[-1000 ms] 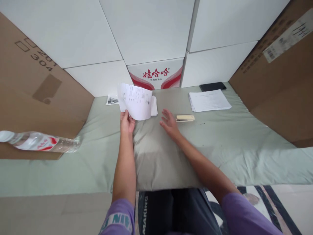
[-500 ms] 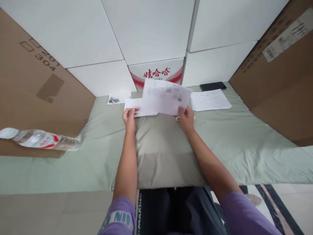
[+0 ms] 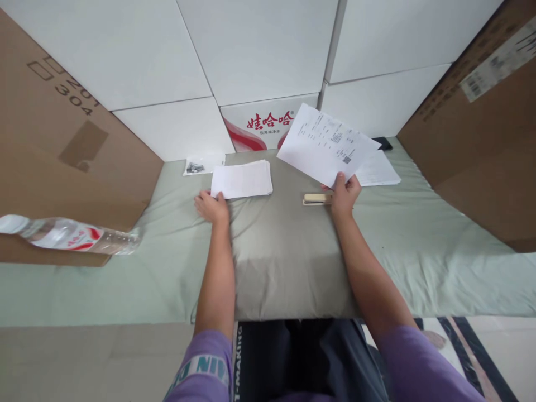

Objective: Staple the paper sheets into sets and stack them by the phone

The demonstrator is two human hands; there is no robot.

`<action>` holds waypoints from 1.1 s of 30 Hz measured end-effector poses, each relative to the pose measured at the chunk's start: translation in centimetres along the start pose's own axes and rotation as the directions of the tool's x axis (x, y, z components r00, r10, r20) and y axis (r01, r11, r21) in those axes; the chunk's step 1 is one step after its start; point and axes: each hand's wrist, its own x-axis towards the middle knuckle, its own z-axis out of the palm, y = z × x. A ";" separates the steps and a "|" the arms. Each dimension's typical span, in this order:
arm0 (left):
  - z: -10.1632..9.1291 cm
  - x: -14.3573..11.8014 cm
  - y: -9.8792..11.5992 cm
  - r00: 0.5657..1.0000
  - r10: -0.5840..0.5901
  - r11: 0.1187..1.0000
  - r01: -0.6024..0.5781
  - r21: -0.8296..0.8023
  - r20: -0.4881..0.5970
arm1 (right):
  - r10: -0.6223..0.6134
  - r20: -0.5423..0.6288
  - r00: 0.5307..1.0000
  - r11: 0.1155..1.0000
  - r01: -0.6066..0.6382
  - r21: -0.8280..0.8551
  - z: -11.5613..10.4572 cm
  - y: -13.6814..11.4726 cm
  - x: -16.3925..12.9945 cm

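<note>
Resting: left hand (image 3: pixel 211 206) lies loosely curled on the cushion (image 3: pixel 285 257), fingertips at the paper stack (image 3: pixel 242 179).
Gripping: right hand (image 3: pixel 344 193) pinches a printed sheet (image 3: pixel 324 144), raised above the stapler (image 3: pixel 316 199).
Beyond: second stack (image 3: pixel 379 170).

We sit in a makeshift storeroom workspace. Cardboard cartons (image 3: pixel 62 151) and white boxes (image 3: pixel 259 50) wall in the cloth-covered surface (image 3: pixel 419 251).

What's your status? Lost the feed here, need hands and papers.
Right hand pinching one printed sheet, raised. Left hand resting at left paper stack. Stapler beside right hand, untouched.
</note>
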 end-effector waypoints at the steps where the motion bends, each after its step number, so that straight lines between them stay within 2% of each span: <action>1: -0.2 0.0 0.0 1.000 0.012 1.000 -0.012 -0.007 -0.026 | -0.002 0.005 1.000 1.000 0.002 -0.001 0.0 0.0 0.0; 5: -0.4 0.1 -0.1 0.997 0.054 0.989 -0.061 -0.136 -0.057 | -0.022 0.016 1.000 1.000 0.022 -0.010 0.1 -0.2 -0.1; 8: 0.0 0.4 -0.2 0.998 0.015 0.938 -0.037 -0.345 -0.067 | -0.010 0.019 1.000 1.000 0.009 0.012 0.0 -0.3 0.0; 10: 0.4 0.8 -0.2 0.999 -0.042 0.836 0.015 -0.549 -0.035 | 0.005 0.027 1.000 0.999 -0.006 0.034 0.1 -0.4 0.0; 13: 1.0 1.0 0.2 0.990 -0.083 0.576 0.138 -0.806 0.110 | 0.049 0.078 0.996 0.995 -0.055 0.085 0.6 -0.8 -0.2; 15: 1.3 0.9 0.7 0.976 -0.032 0.432 0.206 -0.878 0.213 | 0.112 0.156 0.981 0.982 -0.133 0.132 1.2 -1.2 -0.6; 18: 1.4 0.2 1.5 0.938 0.100 0.307 0.288 -0.907 0.331 | 0.193 0.303 0.933 0.957 -0.247 0.149 2.2 -1.9 -1.8; 21: 1.4 -0.5 2.0 0.902 0.170 0.271 0.343 -0.899 0.396 | 0.177 0.377 0.909 0.963 -0.240 0.125 3.1 -2.6 -3.2; 24: 1.2 -0.8 2.3 0.892 0.162 0.288 0.366 -0.885 0.422 | 0.142 0.404 0.904 0.965 -0.217 0.148 3.7 -3.2 -4.4; 26: 1.0 -1.0 2.4 0.891 0.163 0.290 0.367 -0.884 0.424 | 0.145 0.446 0.883 0.956 -0.242 0.168 4.1 -3.3 -5.0; 29: 0.5 -1.2 2.6 0.869 0.230 0.265 0.378 -0.887 0.439 | 0.148 0.493 0.857 0.948 -0.265 0.174 4.4 -3.4 -5.8; 31: 0.2 -1.4 2.6 0.838 0.282 0.269 0.398 -0.877 0.467 | 0.134 0.482 0.866 0.962 -0.231 0.147 4.5 -3.4 -6.2; 33: 0.0 -1.5 2.6 0.806 0.310 0.298 0.421 -0.857 0.504 | 0.090 0.444 0.892 0.986 -0.144 0.089 4.4 -3.4 -6.4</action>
